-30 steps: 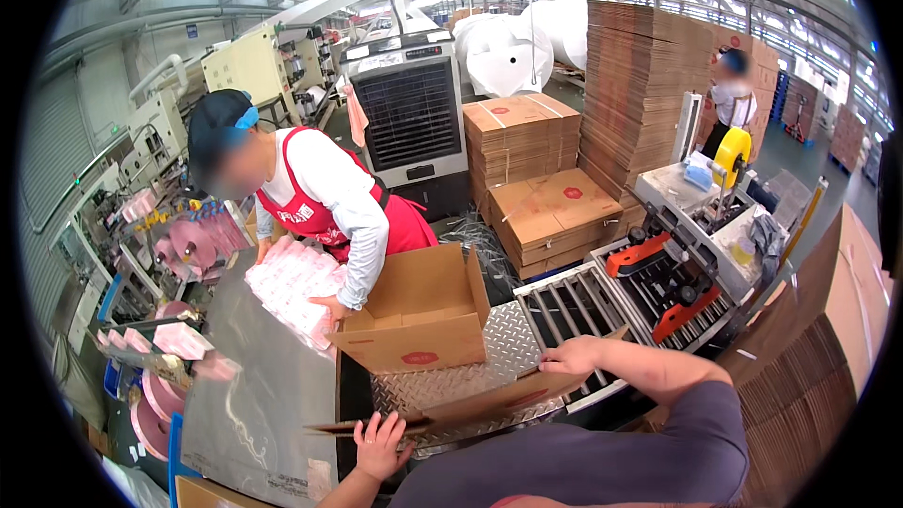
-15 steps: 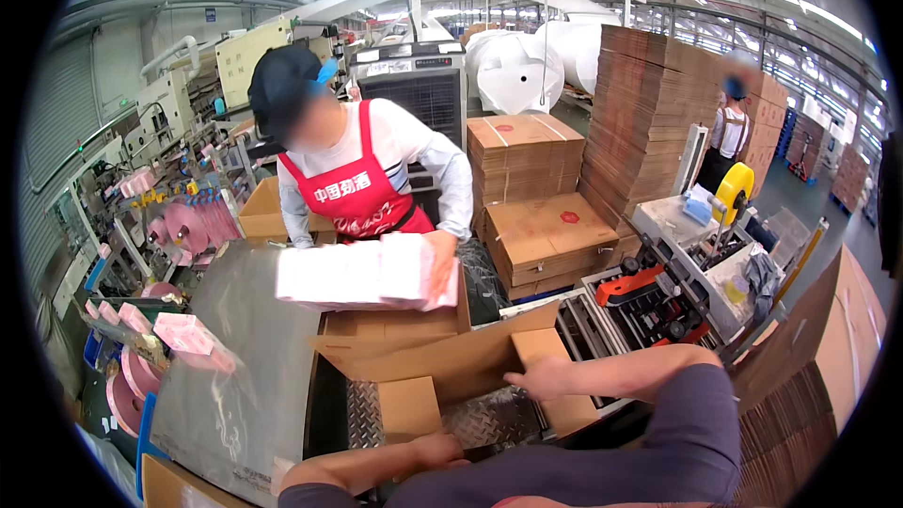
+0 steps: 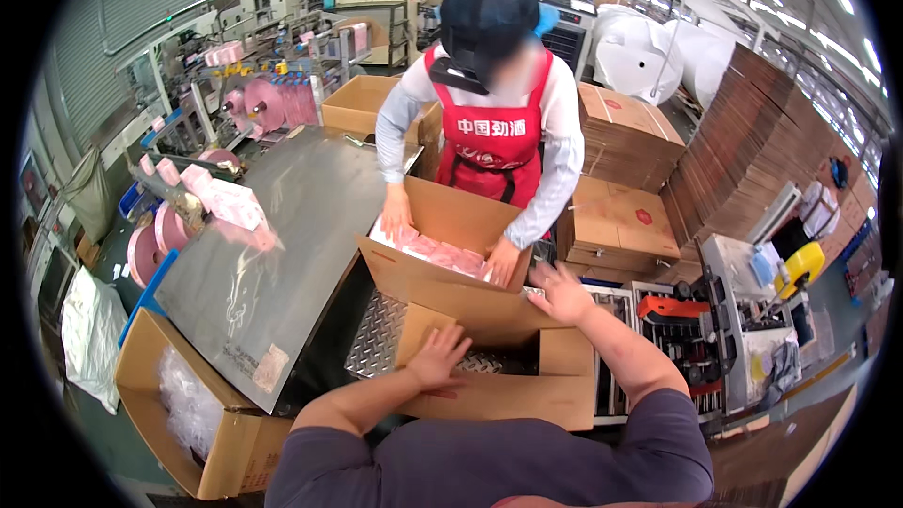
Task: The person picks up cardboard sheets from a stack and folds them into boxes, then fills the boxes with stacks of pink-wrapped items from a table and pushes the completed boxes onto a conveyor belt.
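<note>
Since the preceding frame, the pink packs (image 3: pixel 440 253) have passed into the far carton (image 3: pixel 423 284), and the right hand (image 3: pixel 562 295) has moved to the far right corner of the near carton (image 3: pixel 515 401), fingers spread, grasping nothing; contact cannot be told. The near carton stands open along the tread plate's (image 3: pixel 374 334) near edge. The left hand (image 3: pixel 438 358), fingers extended and unclenched, lies over its left flap (image 3: pixel 414 327).
</note>
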Demonstrator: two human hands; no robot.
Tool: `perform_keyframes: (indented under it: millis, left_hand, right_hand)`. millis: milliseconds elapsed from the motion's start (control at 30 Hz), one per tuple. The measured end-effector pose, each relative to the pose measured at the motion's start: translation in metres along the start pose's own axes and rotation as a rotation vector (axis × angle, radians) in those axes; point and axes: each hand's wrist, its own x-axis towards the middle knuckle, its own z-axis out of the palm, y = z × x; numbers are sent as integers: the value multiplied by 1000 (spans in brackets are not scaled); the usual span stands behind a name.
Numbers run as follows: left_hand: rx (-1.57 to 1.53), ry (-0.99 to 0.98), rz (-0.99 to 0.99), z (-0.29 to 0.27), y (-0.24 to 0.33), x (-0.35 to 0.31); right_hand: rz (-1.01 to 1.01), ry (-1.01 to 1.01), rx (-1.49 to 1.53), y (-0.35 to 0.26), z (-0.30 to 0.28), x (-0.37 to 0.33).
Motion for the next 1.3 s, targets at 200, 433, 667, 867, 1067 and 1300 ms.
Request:
perform_keyframes:
  millis: [200, 433, 667, 867, 1067, 1300]
  left_hand:
    - [-170, 32, -333, -24, 19, 6]
    - [-514, -69, -1202, 13, -181, -101]
    - [-1122, -158, -1375, 108, -213, -135]
    - [-2164, -245, -765, 28, -165, -81]
    - [-1765, -457, -839, 18, -146, -50]
    - [-1108, -50, -926, 68, -189, -70]
  right_hand:
    - [-102, -154, -131, 8, 115, -90]
    - [627, 452, 498, 41, 104, -66]
    - [1094, 146, 1334, 53, 263, -179]
    - [466, 58, 1439, -104, 37, -77]
    - [581, -284, 649, -186, 226, 86]
    - [456, -28, 342, -174, 135, 89]
